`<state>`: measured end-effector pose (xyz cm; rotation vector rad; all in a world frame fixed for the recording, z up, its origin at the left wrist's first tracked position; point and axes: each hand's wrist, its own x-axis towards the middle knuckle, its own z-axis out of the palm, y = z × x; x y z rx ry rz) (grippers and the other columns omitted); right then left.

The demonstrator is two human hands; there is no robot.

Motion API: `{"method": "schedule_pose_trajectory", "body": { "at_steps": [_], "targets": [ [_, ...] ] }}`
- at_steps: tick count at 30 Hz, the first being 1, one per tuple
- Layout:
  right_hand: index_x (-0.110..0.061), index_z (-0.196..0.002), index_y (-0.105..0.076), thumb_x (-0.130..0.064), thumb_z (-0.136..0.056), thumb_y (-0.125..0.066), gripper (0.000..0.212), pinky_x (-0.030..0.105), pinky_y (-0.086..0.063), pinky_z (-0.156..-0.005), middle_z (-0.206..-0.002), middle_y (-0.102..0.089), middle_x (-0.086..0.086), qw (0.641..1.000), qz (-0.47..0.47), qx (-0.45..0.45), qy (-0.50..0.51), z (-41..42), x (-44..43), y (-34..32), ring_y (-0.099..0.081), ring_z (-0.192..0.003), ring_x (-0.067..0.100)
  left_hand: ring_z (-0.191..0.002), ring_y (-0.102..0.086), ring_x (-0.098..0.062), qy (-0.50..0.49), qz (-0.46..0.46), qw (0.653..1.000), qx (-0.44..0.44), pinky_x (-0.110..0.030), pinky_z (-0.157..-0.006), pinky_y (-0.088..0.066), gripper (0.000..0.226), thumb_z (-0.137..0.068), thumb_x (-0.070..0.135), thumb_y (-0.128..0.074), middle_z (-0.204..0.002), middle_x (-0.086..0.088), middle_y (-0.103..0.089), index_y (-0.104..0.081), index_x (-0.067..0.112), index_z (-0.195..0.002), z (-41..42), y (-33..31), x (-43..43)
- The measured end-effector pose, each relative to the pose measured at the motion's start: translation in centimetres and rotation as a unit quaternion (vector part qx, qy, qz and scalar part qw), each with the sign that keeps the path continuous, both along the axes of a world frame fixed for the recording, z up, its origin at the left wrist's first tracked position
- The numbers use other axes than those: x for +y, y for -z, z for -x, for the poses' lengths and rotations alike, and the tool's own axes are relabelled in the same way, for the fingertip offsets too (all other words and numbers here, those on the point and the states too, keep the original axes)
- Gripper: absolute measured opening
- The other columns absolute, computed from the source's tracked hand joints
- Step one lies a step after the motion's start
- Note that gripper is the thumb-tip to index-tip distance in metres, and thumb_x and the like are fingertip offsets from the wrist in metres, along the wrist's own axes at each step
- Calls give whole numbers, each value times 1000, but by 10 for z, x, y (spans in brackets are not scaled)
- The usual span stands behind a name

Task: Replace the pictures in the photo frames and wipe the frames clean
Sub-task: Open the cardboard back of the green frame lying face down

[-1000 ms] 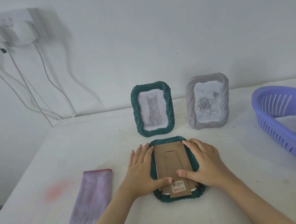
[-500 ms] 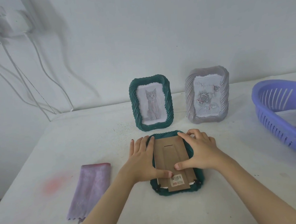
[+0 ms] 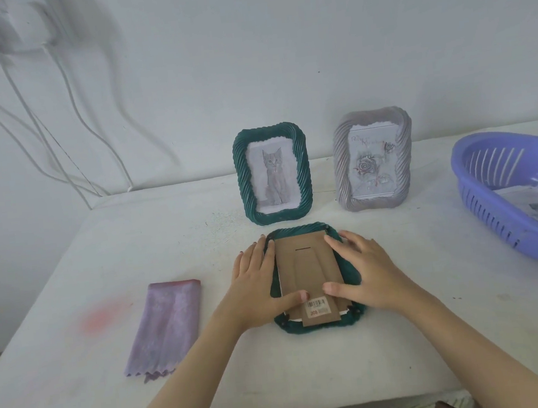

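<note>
A dark green photo frame (image 3: 350, 273) lies face down on the white table (image 3: 72, 288), its brown cardboard backing (image 3: 306, 266) facing up with a barcode sticker near its lower edge. My left hand (image 3: 255, 284) presses flat on the frame's left side, thumb on the backing. My right hand (image 3: 365, 267) rests on the right side, its thumb also on the backing. Behind, a green frame with a cat picture (image 3: 273, 173) and a grey frame with a rose picture (image 3: 373, 159) stand upright.
A folded purple cloth (image 3: 166, 324) lies on the table to the left. A purple plastic basket (image 3: 474, 164) holding papers sits at the right edge. White cables (image 3: 40, 133) hang down the wall at the left. A pink stain marks the table near the cloth.
Both hands have stayed on the face-down frame, with my right fingers shifting slightly on its right edge. The view has tilted a little.
</note>
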<state>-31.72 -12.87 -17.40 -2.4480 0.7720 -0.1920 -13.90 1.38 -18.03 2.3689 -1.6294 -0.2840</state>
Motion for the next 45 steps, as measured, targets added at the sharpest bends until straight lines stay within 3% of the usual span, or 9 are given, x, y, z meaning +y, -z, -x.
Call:
{"method": "schedule_pose_trajectory", "body": {
  "at_steps": [3, 8, 12, 15, 22, 27, 32, 41, 45],
  "targets": [
    [-44, -141, -22, -74, -61, -44, 88, 35, -10, -116, -154, -13, -10, 997, -30, -66, 1, 14, 8, 6, -9, -141, 8, -141, 6, -5, -8, 81, 996, 39, -24, -113, 9, 107, -64, 88, -11, -151, 15, 6, -1, 23, -148, 8, 6, 15],
    [-53, -127, -37, -65, -66, -53, 65, 30, -12, -115, -148, -21, -23, 991, -63, -119, -5, 33, 27, 9, -15, -137, -3, -133, -10, 17, 2, 159, 979, 125, -15, -113, -4, 79, -66, 75, -53, -138, 35, -24, -35, 42, -135, 22, 6, 47],
    [-49, -114, -49, -58, -68, -56, 48, 25, -2, -114, -142, -27, -32, 990, -61, -124, -6, 39, 37, 10, -21, -133, -10, -126, -35, 14, -34, 198, 954, 225, -24, -113, -21, 50, -57, 59, -72, -128, 32, -48, -61, 49, -105, 26, 9, 58],
    [-42, -97, -55, -49, -67, -63, 32, 23, -1, -113, -138, -31, -32, 989, -70, -131, -3, 40, 42, 14, -28, -129, -12, -125, -35, 15, -44, 190, 946, 258, -25, -113, -21, 38, -55, 57, -73, -126, 30, -49, -68, 47, -91, 24, 9, 58],
    [-31, -89, -54, -26, -70, -77, 31, 21, -2, -111, -131, -30, -38, 984, -119, -131, 13, 47, 44, 11, -11, -112, -37, -121, -35, 19, -46, 174, 946, 271, -11, -110, -10, 36, -53, 58, -70, -125, 32, -48, -68, 48, -88, 25, 8, 56],
    [-26, -80, -59, -22, -67, -80, 25, 17, -2, -108, -126, -32, -39, 981, -124, -149, 30, 44, 42, 11, -9, -107, -40, -123, -36, 14, -41, 168, 944, 282, -20, -112, -14, 31, -55, 54, -72, -126, 29, -51, -70, 42, -83, 23, 10, 55],
    [-36, -82, -59, -24, -65, -82, 31, 0, 3, -102, -128, -37, -35, 983, -104, -153, 11, 42, 40, 13, -26, -116, -29, -115, -42, 11, -34, 156, 945, 285, -21, -103, -30, 26, -57, 45, -74, -123, 31, -48, -70, 39, -82, 23, 8, 53],
    [-34, -76, -61, -27, -65, -81, 24, 13, 2, -108, -128, -36, -35, 985, -105, -138, 1, 41, 38, 13, -26, -124, -19, -121, -40, -8, -9, 131, 960, 248, -38, -107, -29, 10, -66, 39, -68, -128, 25, -41, -67, 49, -70, 26, 6, 51],
    [-33, -74, -62, -27, -66, -81, 21, 10, 4, -106, -128, -36, -34, 985, -101, -141, -6, 42, 39, 14, -25, -125, -20, -122, -40, -8, -7, 133, 961, 242, -42, -106, -30, 6, -64, 50, -63, -128, 25, -40, -66, 50, -69, 27, 7, 51]
  ]
}}
